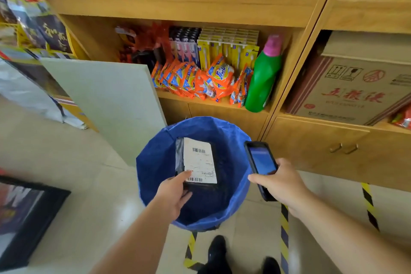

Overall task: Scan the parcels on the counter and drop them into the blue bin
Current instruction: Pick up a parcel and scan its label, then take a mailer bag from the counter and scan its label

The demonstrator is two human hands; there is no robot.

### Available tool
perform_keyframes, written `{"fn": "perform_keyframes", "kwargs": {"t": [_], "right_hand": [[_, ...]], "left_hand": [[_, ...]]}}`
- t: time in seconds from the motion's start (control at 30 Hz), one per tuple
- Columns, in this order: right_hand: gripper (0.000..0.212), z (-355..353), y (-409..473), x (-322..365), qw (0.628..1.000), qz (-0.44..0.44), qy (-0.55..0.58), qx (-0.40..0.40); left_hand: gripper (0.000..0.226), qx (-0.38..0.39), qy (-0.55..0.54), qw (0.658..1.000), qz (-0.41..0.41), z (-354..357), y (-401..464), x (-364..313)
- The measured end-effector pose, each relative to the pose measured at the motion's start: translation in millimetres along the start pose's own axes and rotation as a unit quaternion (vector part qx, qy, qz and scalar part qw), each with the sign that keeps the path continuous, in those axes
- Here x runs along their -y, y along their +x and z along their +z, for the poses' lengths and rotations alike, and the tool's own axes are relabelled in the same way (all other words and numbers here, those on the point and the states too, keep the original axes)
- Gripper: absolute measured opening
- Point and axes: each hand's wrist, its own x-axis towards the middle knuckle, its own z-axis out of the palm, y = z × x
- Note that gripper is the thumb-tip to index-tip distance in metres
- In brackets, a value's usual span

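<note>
Head view, single frame. Blue bin (155,169) stands on the floor in front of the wooden shelving (182,6), its mouth open toward the camera. Parcel (198,162), a dark flat pack with a white shipping label facing up, sits over the bin opening, well inside the rim line. Left hand (172,193) has it by the near left corner: thumb on top at the label's lower edge, fingers under, so the grip is clamped on the parcel. Long axis of the parcel runs near to far, pointing away from the left hand toward the shelving. Right hand (281,182) is closed around a phone (261,162), screen lit blue, just right of the bin rim and beside the parcel, not touching it. The left hand is the only one on the parcel; the right is occupied. Judgement: the scan looks done or nearly so, and the drop is the step in hand. The parcel already lies above the bin's interior, so releasing the left grip should be enough. Desk is not in view. Green bottle (263,78) on the shelf, unrelated.
</note>
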Motion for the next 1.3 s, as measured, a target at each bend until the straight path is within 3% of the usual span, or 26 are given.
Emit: {"fn": "perform_keyframes", "kwargs": {"t": [0.13, 0.27, 0.7, 0.93, 1.07, 1.3], "right_hand": [[0.062, 17.2, 3.3, 12.6, 1.000, 0.007, 0.007, -0.006], [0.064, 22.3, 1.4, 19.9, 1.000, 0.016, 0.008, -0.017], [0.065, -5.9, -29.4, 13.6, 0.993, 0.035, 0.055, -0.102], [0.055, -46.8, -64.9, -23.5, 0.976, 0.048, 0.134, -0.165], [0.047, -76.0, -97.2, -62.2, 0.961, 0.055, 0.179, -0.201], [0.060, -129.6, -178.0, -153.2, 0.925, 0.097, 0.246, -0.275]], "left_hand": [[0.052, -0.023, 0.095, 0.995, -0.002, -10.4, 15.7, -17.0], [0.071, -0.007, 0.105, 0.994, 0.028, -10.1, 20.3, -35.5], [0.075, 0.113, 0.238, 0.952, 0.158, 54.7, 13.8, -59.4], [0.059, 0.184, 0.338, 0.898, 0.213, 126.7, -32.5, -41.4], [0.073, 0.241, 0.379, 0.860, 0.241, 168.6, -70.8, -13.7], [0.064, 0.305, 0.434, 0.800, 0.281, 231.2, -158.4, 71.0]]}}
